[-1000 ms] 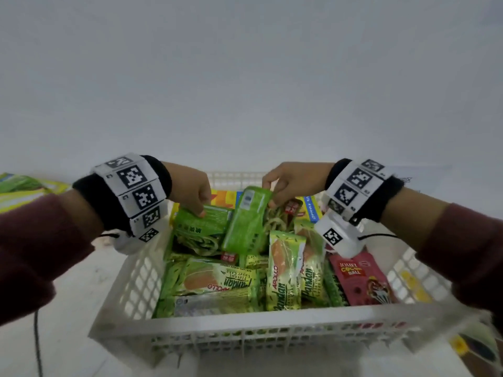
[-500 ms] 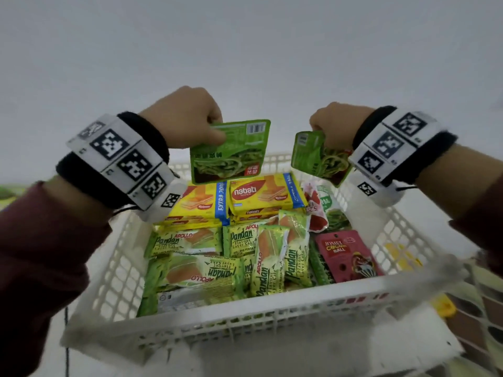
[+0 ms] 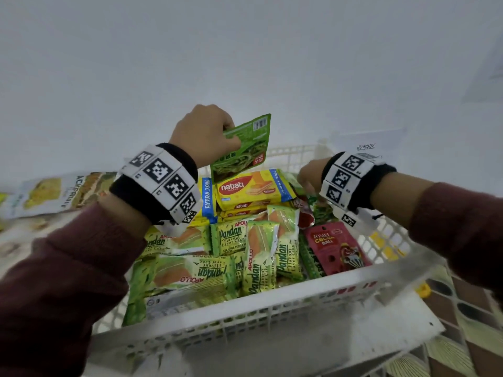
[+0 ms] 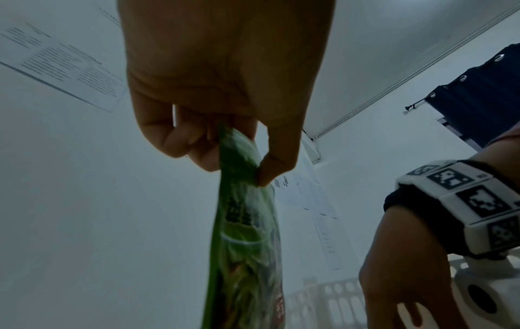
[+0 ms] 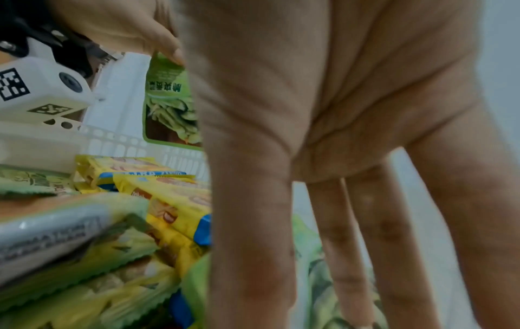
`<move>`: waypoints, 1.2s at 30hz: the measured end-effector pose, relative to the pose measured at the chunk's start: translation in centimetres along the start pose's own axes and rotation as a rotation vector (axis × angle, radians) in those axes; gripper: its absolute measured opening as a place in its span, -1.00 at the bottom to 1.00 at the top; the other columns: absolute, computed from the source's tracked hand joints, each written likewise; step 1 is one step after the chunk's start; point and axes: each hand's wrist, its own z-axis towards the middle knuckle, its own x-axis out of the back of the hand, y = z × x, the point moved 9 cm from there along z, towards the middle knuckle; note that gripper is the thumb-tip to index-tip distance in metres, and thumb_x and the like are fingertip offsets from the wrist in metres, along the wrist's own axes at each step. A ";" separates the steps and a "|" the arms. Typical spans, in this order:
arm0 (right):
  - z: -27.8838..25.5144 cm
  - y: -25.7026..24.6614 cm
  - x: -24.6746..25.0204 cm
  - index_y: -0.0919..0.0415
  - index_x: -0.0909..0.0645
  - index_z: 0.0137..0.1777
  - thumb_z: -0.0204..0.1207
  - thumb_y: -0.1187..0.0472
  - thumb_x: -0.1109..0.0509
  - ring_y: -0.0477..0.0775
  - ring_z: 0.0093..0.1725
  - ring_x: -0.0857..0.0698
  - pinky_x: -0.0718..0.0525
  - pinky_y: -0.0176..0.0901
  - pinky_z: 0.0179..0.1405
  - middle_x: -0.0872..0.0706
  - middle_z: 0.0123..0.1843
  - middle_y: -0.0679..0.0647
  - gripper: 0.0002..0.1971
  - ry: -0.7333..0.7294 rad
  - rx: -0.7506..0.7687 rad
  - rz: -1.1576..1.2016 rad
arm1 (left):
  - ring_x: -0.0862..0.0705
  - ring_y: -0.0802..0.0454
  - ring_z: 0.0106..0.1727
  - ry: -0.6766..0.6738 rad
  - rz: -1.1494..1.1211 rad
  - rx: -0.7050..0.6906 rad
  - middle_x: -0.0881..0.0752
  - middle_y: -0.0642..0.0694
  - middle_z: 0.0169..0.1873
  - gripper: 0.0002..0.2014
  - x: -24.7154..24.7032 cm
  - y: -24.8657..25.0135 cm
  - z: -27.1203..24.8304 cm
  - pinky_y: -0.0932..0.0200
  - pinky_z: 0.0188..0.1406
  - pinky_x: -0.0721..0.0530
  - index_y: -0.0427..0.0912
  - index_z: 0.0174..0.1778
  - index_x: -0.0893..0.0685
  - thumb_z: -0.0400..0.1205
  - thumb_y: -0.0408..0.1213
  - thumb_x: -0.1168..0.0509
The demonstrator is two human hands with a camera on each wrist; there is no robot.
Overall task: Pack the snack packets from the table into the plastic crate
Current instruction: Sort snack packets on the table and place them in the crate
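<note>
while the white crate (image 3: 272,319) sits before a bare white wall (image 3: 245,50), left fingers (image 4: 277,164) pinch a green packet (image 3: 242,148), right fingers (image 5: 250,222) straight.

Head camera sits high, looking forward and down over both forearms into the white crate (image 3: 272,317), whose near rim fills the bottom of the view, with a pale wall behind. Left wrist camera looks from under the wrist along the left hand (image 4: 225,78), very close, tilted up at the wall and ceiling edge; the green packet (image 4: 247,244) hangs edge-on right before the lens, and the other wrist's marker band (image 4: 478,204) shows at right. Right wrist camera is low inside the crate, pressed close behind the right hand (image 5: 337,111), facing its far wall. All three views share that green packet (image 3: 242,148) (image 5: 171,106), and the head and right wrist views share the yellow wafer packs (image 3: 253,189) (image 5: 174,200)
</note>
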 end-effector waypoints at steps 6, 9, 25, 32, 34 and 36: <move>0.8 0.2 -0.4 0.30 -0.55 0.25 0.52 0.40 -0.30 0.21 0.23 -0.61 -0.55 -0.10 0.07 -0.60 0.33 0.25 -0.70 -0.072 -0.028 0.131 | -0.45 -0.12 -0.34 -0.016 -0.023 -0.014 -0.69 -0.36 -0.27 -0.77 -0.6 -0.1 -0.1 0.14 -0.32 -0.38 -0.37 -0.19 -0.72 0.51 -0.23 -0.32; 1.3 -0.1 -0.7 0.17 -0.44 0.35 0.39 0.19 -0.51 0.19 0.23 -0.60 -0.51 -0.14 0.00 -0.60 0.30 0.17 -0.46 -0.009 -0.015 0.241 | -0.47 -0.12 -0.31 -0.021 -0.028 -0.010 -0.72 -0.37 -0.19 -0.77 -0.8 -0.3 -0.2 0.14 -0.31 -0.40 -0.36 -0.17 -0.72 0.51 -0.22 -0.32; 2.7 -0.6 -3.4 0.10 -0.13 0.59 0.49 0.14 -0.41 0.17 0.39 -0.53 -0.44 -0.27 0.15 -0.48 0.47 0.12 -0.27 -0.017 0.005 0.314 | -0.40 -0.10 -0.36 -0.059 -0.045 -0.027 -0.71 -0.44 -0.16 -0.75 -1.4 -0.5 -0.3 0.10 -0.34 -0.38 -0.43 -0.18 -0.71 0.52 -0.26 -0.29; 3.0 0.2 -2.4 0.18 -0.30 0.57 0.47 0.35 -0.42 -0.20 -0.15 -0.68 -0.56 -0.47 -0.39 -0.66 0.23 0.15 -0.34 -0.168 0.076 0.490 | -0.47 -0.12 -0.33 -0.062 -0.072 -0.095 -0.70 -0.47 -0.17 -0.77 -0.2 1.4 0.4 0.07 -0.30 -0.41 -0.47 -0.15 -0.71 0.54 -0.33 -0.27; 1.4 2.1 1.3 0.23 -0.43 0.48 0.52 0.33 -0.37 -0.06 -0.09 -0.70 -0.64 -0.41 -0.23 -0.66 0.20 0.17 -0.49 -0.047 -0.008 0.495 | -0.56 -0.20 -0.25 -0.061 -0.057 -0.132 -0.72 -0.44 -0.17 -0.77 0.6 2.8 1.0 0.05 -0.25 -0.48 -0.47 -0.12 -0.72 0.55 -0.35 -0.26; -0.8 4.7 5.0 0.24 -0.52 0.39 0.52 0.29 -0.39 -0.08 -0.25 -0.61 -0.55 -0.37 -0.25 -0.66 -0.09 0.04 -0.58 0.066 -0.045 0.432 | -0.56 -0.15 -0.25 -0.064 -0.045 -0.179 -0.73 -0.39 -0.16 -0.78 0.9 4.8 1.6 0.10 -0.25 -0.44 -0.45 -0.09 -0.73 0.57 -0.37 -0.24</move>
